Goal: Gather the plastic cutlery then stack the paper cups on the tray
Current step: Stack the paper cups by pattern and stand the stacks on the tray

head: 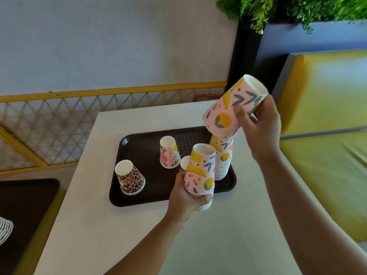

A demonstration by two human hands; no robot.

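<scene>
**Stacking cups on the dark tray**

At the left end of the dark tray stands a leopard-print cup stack, upside down. Right of it sits a fruit-print cup, also inverted, with 1 more cup half hidden beside it. The left hand wraps closed around a short inverted stack at the tray's near edge. The tall stack rises at the tray's right end. Above it, the right hand pinches a tilted cup near its base. I would level that cup, centre its mouth over the tall stack, then lower it gently. No cutlery is visible.
</scene>
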